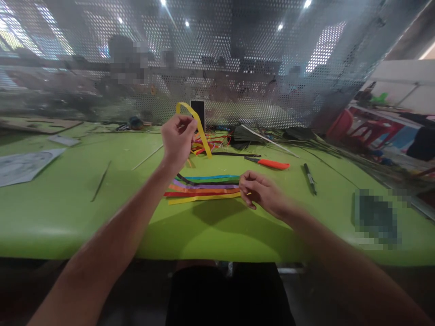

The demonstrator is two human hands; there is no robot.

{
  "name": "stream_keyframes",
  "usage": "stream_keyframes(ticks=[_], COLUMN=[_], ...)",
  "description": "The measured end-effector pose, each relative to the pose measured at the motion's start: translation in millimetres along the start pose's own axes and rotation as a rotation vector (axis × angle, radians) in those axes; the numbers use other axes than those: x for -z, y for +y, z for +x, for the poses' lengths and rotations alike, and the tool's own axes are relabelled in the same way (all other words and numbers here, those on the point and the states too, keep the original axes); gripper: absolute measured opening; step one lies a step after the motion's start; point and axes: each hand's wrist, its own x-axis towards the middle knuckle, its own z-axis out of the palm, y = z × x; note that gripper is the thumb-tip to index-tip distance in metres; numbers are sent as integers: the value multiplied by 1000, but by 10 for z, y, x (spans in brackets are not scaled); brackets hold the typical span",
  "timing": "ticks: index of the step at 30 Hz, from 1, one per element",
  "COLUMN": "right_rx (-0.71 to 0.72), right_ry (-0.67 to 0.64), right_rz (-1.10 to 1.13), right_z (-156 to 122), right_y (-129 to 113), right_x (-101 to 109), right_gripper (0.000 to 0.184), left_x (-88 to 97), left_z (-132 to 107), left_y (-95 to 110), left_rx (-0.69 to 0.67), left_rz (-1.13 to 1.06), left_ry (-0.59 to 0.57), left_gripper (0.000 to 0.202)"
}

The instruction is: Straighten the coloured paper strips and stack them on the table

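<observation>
My left hand is raised above the green table, fingers pinched on a yellow paper strip that arcs up and hangs down to the right. My right hand rests on the table with fingers curled, pressing on the right ends of a row of coloured paper strips laid side by side: blue, green, purple, orange, red, yellow.
An orange-handled knife and a black pen lie to the right. A tangle of loose coloured strips and a phone stand behind. Papers lie far left; a thin stick lies left of centre. A perforated screen backs the table.
</observation>
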Motion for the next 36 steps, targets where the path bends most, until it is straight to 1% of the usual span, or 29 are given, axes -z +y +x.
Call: stream_keyframes(ticks=[2, 5, 11, 17, 19, 24, 27, 31, 36], right_rx=[10, 29, -3, 68, 76, 42, 69, 52, 58], right_ry=[-15, -33, -74, -72, -62, 22, 23, 28, 5], right_rz=[44, 79, -41, -67, -92, -127, -137, -153, -154], right_z=[-5, -9, -18, -14, -10, -15, -21, -26, -27], right_y=[-6, -14, -13, 4, 10, 3, -11, -27, -19], right_x=[0, 4, 15, 16, 27, 52, 51, 40, 50], right_gripper=[13, 17, 37, 49, 48, 32, 27, 25, 27], left_x=[-1, -1, 5, 14, 13, 8, 9, 8, -1], left_z=[2, 6, 9, 1, -1, 6, 6, -2, -4], left_y=[0, -7, -24, -29, -24, -10, -6, 8, 27], left_rx=[1, 7, 2, -2, -1, 8, 14, 5, -6], left_rz=[-5, -20, 3, 8, 2, -15, -14, -8, 3], left_ry=[5, 13, 3, -12, -15, 4, 0, -14, 7], left_gripper=[14, 16, 18, 16, 15, 15, 17, 17, 15])
